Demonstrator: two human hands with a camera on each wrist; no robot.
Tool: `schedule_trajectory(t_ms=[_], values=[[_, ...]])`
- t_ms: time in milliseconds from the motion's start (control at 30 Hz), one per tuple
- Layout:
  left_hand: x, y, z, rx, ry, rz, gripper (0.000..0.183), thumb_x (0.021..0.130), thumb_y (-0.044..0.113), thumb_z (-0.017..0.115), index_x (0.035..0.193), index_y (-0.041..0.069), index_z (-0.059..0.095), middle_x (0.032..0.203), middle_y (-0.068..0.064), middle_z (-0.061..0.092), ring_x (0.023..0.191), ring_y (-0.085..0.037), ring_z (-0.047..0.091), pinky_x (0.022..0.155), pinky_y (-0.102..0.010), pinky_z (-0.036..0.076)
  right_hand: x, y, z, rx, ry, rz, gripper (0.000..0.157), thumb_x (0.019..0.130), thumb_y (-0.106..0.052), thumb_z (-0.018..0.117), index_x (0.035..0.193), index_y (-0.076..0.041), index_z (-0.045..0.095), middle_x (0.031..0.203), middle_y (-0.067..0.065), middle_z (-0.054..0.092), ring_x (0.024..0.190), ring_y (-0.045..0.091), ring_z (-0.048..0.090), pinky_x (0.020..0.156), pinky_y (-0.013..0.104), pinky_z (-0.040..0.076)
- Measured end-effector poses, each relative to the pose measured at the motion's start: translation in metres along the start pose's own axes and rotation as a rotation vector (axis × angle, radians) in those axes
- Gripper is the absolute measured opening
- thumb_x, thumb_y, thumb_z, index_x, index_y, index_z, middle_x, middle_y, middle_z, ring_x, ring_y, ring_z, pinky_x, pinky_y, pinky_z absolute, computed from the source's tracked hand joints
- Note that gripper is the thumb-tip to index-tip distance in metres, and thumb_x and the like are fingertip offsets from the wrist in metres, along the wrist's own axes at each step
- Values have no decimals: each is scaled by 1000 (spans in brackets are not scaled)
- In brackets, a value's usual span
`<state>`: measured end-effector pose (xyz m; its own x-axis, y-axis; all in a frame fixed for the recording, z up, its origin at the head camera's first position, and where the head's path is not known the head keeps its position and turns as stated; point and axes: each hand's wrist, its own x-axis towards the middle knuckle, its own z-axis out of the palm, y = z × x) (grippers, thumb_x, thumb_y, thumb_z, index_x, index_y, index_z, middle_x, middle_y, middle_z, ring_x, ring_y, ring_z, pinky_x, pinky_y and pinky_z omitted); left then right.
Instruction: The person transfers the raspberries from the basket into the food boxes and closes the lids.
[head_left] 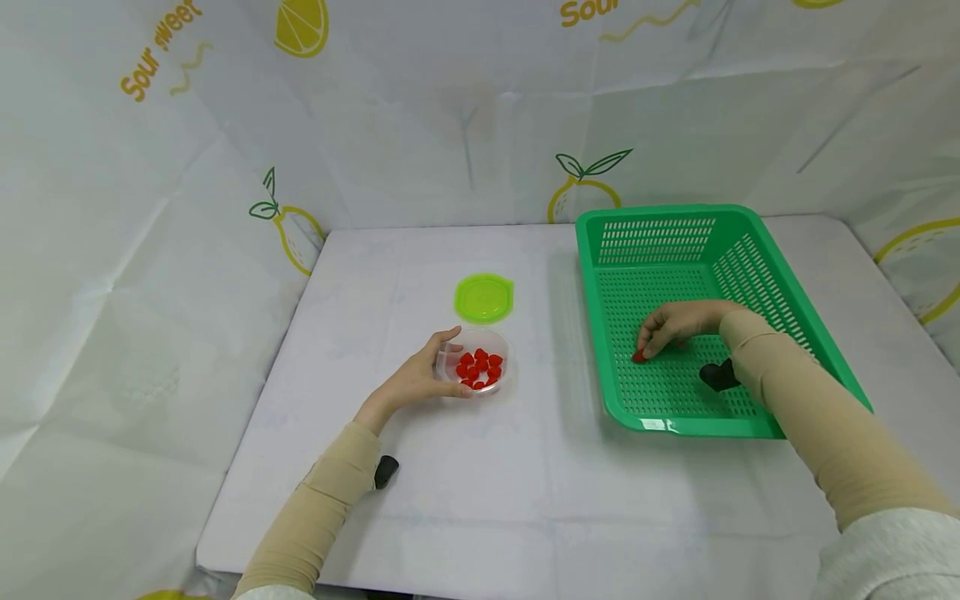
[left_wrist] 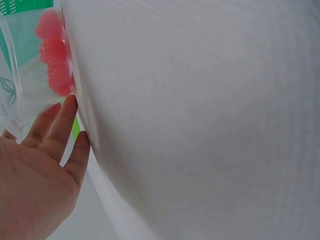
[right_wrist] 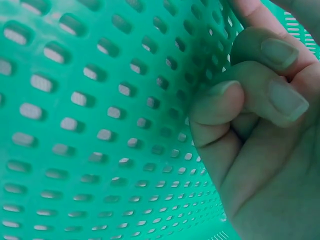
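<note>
In the head view my left hand (head_left: pixel 417 375) holds a round clear plastic tub (head_left: pixel 504 343), thumb on the near side and a finger along the far side. Several small red berries (head_left: pixel 473 372) lie in the tub; the left wrist view shows the bumpy surface of these berries (left_wrist: pixel 52 55) through its wall. My right hand (head_left: pixel 675 323) is inside the green basket (head_left: pixel 660 425), low over its floor. Between thumb and finger it pinches one red berry (head_left: pixel 639 356). In the right wrist view the other fingers (right_wrist: pixel 287 97) are curled in, and the berry is hidden.
A lime-green lid (head_left: pixel 483 298) lies on the white table (head_left: pixel 465 517), just beyond the tub. The basket has raised, slotted walls and stands at the right. A lemon-printed white sheet (head_left: pixel 420 125) hangs behind the table.
</note>
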<state>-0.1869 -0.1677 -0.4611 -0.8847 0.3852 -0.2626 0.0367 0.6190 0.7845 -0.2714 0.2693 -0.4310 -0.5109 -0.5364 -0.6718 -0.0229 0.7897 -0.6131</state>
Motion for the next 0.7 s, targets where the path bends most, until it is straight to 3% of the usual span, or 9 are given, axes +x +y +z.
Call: schedule_trajectory(t_ms=[400,700], values=[[0,0,0,9,2,4,96,68,42,80,144,38,21,138,4,47,135,-25,36,110,-53,29,-5,-8,-2,8,30,-7,26,84,-26,65,100,-6,62,93,-1,59,78,12,44,68,28,39],[1,-1,-1,12,-2,10,98,68,43,80,145,34,21,138,3,47,135,-26,36,110,-54,29,-21,-20,-17,45,75,-47,29,85,-26,65,104,-5,61,95,-1,60,86,16,48,72,32,42]])
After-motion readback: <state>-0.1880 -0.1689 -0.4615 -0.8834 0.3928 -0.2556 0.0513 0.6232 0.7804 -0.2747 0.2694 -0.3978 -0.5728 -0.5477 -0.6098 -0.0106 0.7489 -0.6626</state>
